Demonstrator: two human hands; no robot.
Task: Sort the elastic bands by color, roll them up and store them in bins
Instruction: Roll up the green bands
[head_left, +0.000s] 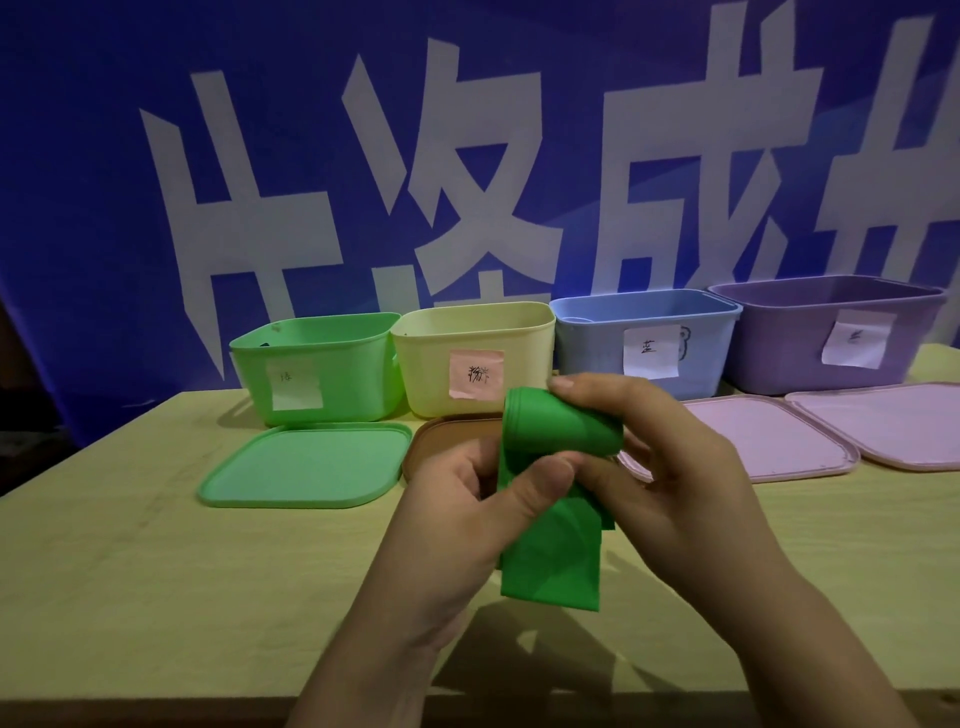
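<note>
two hands (467, 499) (670, 467), each grip curled round a smooth, half-rolled green elastic band (558, 431)

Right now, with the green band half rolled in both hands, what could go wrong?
1. The green band's loose tail hangs free below the roll, so the roll may unwind if the left hand or right hand loosens.
2. The green bin stands far left; the yellow bin is nearer, so missorting is possible.

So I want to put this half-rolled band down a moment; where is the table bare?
Bare wooden table lies left of the hands, in front of the flat green lid. The back is crowded: four plastic bins with lids lying before them.
</note>
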